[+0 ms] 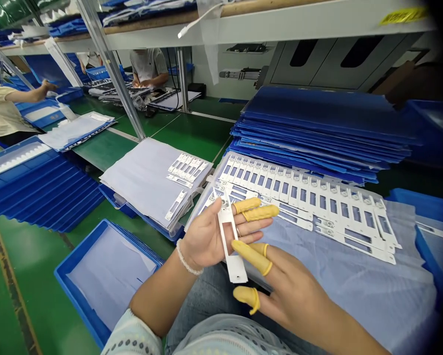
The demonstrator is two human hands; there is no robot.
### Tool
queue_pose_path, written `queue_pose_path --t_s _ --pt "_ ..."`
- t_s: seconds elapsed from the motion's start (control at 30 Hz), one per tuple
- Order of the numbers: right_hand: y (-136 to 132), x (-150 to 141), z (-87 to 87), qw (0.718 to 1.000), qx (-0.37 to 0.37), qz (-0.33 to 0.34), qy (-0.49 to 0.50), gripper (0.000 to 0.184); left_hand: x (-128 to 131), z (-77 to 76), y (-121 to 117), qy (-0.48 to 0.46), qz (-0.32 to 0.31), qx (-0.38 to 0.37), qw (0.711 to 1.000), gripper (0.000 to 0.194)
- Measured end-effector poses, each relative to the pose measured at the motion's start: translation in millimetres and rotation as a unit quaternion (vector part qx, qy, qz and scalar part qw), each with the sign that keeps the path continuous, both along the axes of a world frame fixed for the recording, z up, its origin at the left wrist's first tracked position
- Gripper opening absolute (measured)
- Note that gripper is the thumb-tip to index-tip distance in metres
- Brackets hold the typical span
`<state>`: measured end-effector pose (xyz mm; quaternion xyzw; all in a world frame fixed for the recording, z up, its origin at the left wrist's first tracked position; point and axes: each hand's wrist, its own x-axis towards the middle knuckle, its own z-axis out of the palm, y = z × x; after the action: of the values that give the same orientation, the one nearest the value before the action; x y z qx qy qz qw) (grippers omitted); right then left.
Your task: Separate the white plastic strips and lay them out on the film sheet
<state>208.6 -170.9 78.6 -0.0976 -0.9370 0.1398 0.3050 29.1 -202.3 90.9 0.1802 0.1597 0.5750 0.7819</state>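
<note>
Over blue plastic sheet (354, 281) | left grip (206, 236) holds white bracket (231, 246) | right grip (280, 281) open beside its edge

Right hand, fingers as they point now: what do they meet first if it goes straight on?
Probably the white slotted metal strip held in the left hand. The yellow-cotted fingers of the right hand point at its near edge, though depth is unclear.

Green painted floor (21, 291) with a dark-and-yellow stripe, green-topped workbenches (195, 130) beneath a white shelf (280, 24), pale wall (214, 64) beyond.
</note>
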Motion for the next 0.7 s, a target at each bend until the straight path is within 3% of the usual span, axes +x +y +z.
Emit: queue_pose_path --t_s 0.1,0.23,0.53,0.7 --pt "0.9 -4.3 -3.8 0.999 0.03 -0.009 -0.04 0.03 1.4 -5.7 1.5 0.025 0.013 -0.026 0.999 0.061" --pt "0.4 -9.4 -8.2 0.999 -0.018 0.001 -0.034 0.03 -3.3 -8.3 0.5 0.029 0.023 -0.029 0.999 0.064" --pt "-4.4 -12.2 9.2 0.993 -0.113 0.039 -0.003 0.045 -10.6 11.0 -4.1 0.018 -0.015 0.025 0.999 0.071" --pt "-2.4 -12.9 8.0 0.996 -0.076 0.044 0.003 0.037 -8.3 12.9 -2.0 0.029 -0.028 0.029 0.999 0.076"
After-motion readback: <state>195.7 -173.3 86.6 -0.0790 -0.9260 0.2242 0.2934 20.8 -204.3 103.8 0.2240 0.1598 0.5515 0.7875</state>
